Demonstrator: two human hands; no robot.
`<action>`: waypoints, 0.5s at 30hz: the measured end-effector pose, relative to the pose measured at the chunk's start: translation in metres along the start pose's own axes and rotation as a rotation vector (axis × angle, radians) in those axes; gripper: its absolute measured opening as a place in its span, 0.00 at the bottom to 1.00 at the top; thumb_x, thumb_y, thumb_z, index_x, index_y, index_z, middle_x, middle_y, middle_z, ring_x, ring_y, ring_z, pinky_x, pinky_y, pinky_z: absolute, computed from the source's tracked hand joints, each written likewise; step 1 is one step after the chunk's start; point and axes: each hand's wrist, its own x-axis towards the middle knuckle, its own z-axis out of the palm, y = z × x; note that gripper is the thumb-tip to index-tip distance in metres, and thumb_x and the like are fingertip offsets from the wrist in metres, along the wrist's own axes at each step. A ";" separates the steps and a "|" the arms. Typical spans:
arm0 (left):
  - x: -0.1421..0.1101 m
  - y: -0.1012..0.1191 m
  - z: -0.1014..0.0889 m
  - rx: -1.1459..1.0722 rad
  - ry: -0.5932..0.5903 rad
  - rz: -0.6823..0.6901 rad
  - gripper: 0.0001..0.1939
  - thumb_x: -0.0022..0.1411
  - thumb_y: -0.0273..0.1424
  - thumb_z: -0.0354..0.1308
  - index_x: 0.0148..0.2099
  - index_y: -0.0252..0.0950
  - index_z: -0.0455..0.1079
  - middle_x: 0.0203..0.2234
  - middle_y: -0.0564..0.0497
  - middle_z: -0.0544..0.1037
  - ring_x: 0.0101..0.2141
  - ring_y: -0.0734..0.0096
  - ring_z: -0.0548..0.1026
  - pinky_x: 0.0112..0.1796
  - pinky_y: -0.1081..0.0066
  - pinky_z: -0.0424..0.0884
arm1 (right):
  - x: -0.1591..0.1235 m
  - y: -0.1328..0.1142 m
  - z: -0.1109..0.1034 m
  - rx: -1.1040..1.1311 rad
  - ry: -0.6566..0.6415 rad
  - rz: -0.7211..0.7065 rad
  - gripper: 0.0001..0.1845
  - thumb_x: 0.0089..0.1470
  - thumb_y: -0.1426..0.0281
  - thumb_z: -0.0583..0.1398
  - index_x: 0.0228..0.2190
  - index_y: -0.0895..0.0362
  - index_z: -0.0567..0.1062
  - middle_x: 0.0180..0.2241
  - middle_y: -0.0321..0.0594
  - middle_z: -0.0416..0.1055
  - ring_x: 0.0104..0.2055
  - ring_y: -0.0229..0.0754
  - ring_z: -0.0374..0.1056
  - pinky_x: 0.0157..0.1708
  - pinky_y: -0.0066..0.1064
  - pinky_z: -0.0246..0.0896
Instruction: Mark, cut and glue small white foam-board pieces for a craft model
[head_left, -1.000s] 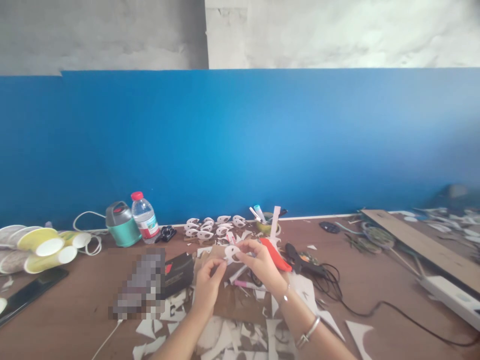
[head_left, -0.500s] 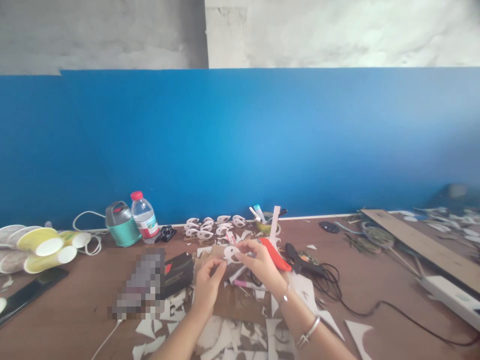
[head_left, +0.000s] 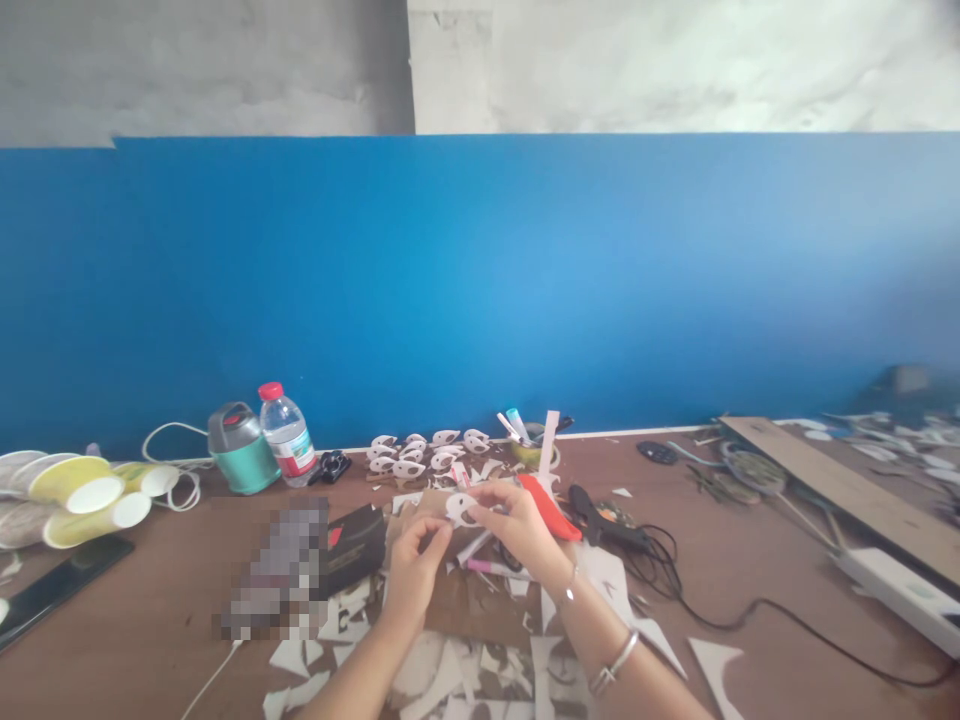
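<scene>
A small white paper cutout (head_left: pixel 457 508) with a dark spot like an eye is held up over the middle of the table. My right hand (head_left: pixel 517 525) pinches its right side between thumb and fingers. At its lower left edge, my left hand (head_left: pixel 416 560) has thumb and forefinger closed together on it. Beyond them stand several similar white eye-shaped cutouts (head_left: pixel 409 468) in rows. White paper scraps (head_left: pixel 450 675) lie under my forearms, and a pink pen (head_left: pixel 487 567) lies just below the held piece.
An orange-red curved piece (head_left: pixel 550 508) and a black glue gun (head_left: pixel 600 520) with a trailing cord lie to the right. A water bottle (head_left: pixel 289 440), a teal container (head_left: pixel 244 460) and paper cups (head_left: pixel 82 490) stand or lie left. A power strip (head_left: pixel 904 600) sits far right.
</scene>
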 end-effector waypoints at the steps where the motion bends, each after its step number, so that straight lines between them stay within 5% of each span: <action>1: 0.000 0.000 0.000 -0.001 0.002 -0.003 0.13 0.57 0.41 0.58 0.28 0.37 0.73 0.34 0.48 0.78 0.42 0.56 0.73 0.48 0.62 0.62 | 0.000 0.001 0.000 0.009 0.001 -0.001 0.13 0.46 0.65 0.64 0.34 0.59 0.79 0.29 0.40 0.75 0.35 0.45 0.71 0.37 0.35 0.65; 15: 0.000 -0.001 0.000 -0.024 0.021 -0.001 0.12 0.56 0.40 0.59 0.27 0.37 0.72 0.35 0.47 0.78 0.42 0.56 0.72 0.48 0.62 0.62 | 0.000 0.004 0.002 0.009 0.006 -0.006 0.11 0.46 0.68 0.63 0.34 0.59 0.79 0.30 0.41 0.76 0.35 0.45 0.72 0.37 0.35 0.66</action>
